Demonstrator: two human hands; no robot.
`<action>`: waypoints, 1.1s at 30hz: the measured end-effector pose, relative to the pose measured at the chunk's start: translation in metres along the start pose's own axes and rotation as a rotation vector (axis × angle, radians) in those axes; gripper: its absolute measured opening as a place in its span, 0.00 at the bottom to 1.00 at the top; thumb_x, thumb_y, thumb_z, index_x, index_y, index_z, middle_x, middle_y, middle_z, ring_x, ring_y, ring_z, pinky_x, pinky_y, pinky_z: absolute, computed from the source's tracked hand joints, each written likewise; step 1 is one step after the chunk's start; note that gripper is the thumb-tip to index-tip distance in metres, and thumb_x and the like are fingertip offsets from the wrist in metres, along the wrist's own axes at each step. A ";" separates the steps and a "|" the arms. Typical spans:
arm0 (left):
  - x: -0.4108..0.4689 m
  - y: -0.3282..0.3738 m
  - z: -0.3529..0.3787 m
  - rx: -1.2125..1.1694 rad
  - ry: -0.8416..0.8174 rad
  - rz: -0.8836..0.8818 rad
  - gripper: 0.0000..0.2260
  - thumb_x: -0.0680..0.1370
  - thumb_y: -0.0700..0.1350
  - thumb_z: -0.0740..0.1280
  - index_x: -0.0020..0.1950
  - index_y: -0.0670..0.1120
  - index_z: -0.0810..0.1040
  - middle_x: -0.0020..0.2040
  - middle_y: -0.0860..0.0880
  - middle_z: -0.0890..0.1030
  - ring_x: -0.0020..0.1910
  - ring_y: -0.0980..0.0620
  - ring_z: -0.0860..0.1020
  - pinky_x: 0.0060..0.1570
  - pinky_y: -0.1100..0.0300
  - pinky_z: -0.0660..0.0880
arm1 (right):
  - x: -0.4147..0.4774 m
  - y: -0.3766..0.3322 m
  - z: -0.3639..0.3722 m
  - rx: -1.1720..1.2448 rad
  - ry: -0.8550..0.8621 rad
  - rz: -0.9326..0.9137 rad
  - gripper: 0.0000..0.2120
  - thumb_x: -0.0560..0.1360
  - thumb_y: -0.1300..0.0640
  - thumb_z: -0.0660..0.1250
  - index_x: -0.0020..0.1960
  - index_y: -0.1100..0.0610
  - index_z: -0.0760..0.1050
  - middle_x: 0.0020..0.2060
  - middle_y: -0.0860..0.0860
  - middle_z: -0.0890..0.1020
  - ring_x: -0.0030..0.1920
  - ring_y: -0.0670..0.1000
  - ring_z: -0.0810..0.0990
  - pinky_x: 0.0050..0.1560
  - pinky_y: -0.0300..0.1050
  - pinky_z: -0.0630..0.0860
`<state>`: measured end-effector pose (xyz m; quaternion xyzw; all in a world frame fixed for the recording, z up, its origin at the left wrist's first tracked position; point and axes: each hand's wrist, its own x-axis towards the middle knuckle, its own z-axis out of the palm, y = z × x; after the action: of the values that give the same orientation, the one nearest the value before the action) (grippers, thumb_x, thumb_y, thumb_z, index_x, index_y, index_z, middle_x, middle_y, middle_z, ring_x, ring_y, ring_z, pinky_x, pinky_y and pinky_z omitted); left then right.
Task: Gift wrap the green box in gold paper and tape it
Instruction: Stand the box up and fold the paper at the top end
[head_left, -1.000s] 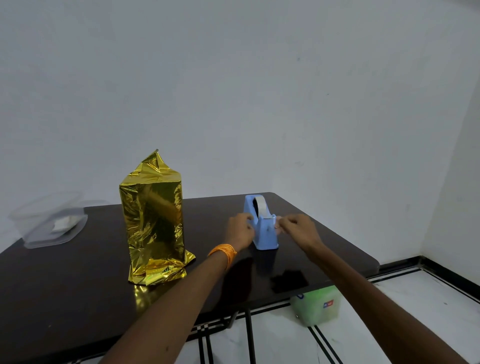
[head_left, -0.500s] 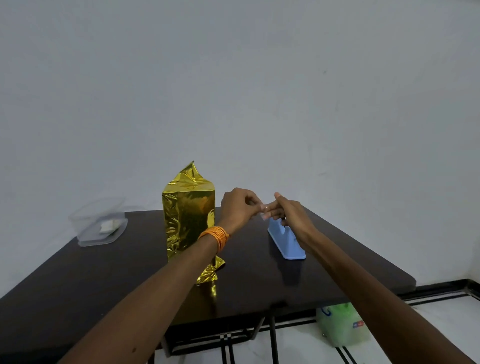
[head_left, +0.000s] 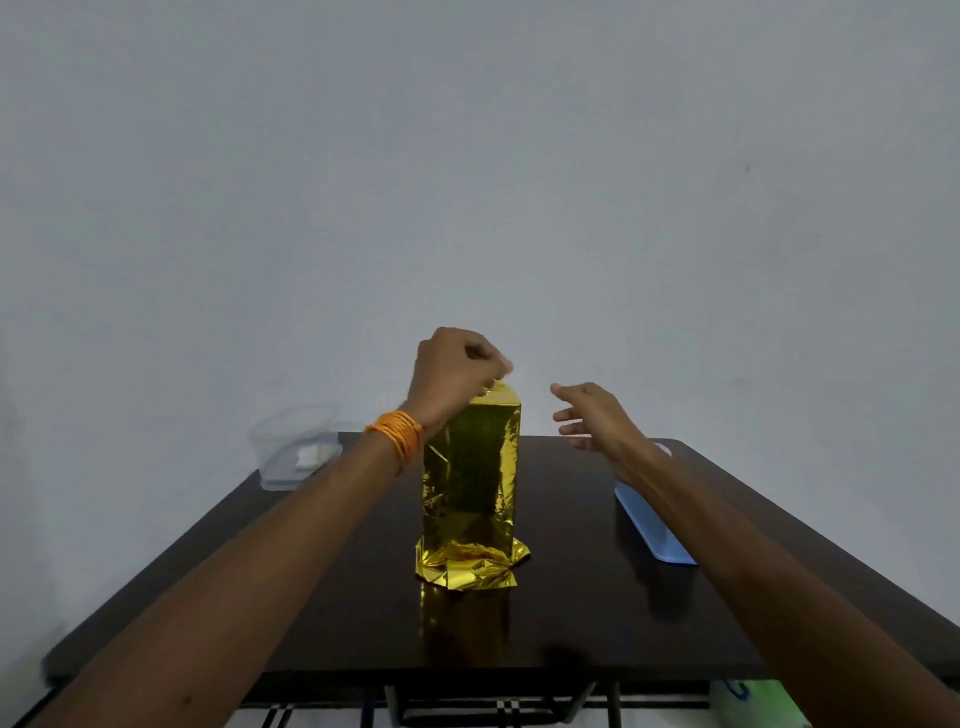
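Box (head_left: 470, 467) in gold paper is standing upright at the middle of the desk (head_left: 332, 597), long axis vertical.
The left hand (head_left: 452, 374) is pinching the paper's top peak with curled fingers (head_left: 488, 358); the right hand (head_left: 597, 421) is hovering just beside it, fingers spread, grasping nothing.

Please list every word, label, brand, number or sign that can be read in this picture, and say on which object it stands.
None can be read.
A blue mark on the pale green container under the table: too blurred and cut off to read.
No print visible on the gold-wrapped box, blue tape dispenser or clear tub.
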<state>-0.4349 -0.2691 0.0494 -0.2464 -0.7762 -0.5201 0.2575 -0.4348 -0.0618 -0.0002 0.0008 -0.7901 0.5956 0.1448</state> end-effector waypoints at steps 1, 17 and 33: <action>0.005 -0.006 -0.012 -0.054 -0.004 -0.076 0.04 0.72 0.42 0.76 0.41 0.42 0.85 0.38 0.48 0.85 0.36 0.53 0.83 0.34 0.63 0.78 | 0.004 -0.002 0.006 -0.034 -0.013 -0.033 0.21 0.78 0.41 0.66 0.63 0.55 0.73 0.57 0.56 0.80 0.50 0.51 0.80 0.45 0.43 0.76; 0.029 -0.063 -0.037 -0.136 -0.029 -0.306 0.09 0.71 0.43 0.77 0.46 0.39 0.85 0.40 0.44 0.83 0.35 0.53 0.78 0.31 0.67 0.75 | 0.044 -0.012 0.054 0.034 -0.135 0.048 0.20 0.73 0.47 0.75 0.58 0.57 0.76 0.56 0.56 0.81 0.57 0.56 0.81 0.50 0.47 0.78; 0.034 -0.074 -0.026 0.062 0.008 -0.305 0.12 0.64 0.44 0.82 0.42 0.40 0.86 0.42 0.47 0.84 0.43 0.53 0.81 0.38 0.59 0.79 | 0.058 -0.001 0.052 -0.016 -0.174 0.039 0.21 0.71 0.43 0.75 0.57 0.53 0.76 0.58 0.56 0.80 0.59 0.56 0.79 0.51 0.48 0.79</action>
<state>-0.5049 -0.3143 0.0294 -0.1152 -0.8193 -0.5299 0.1862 -0.5021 -0.1009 0.0016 0.0360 -0.8044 0.5896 0.0638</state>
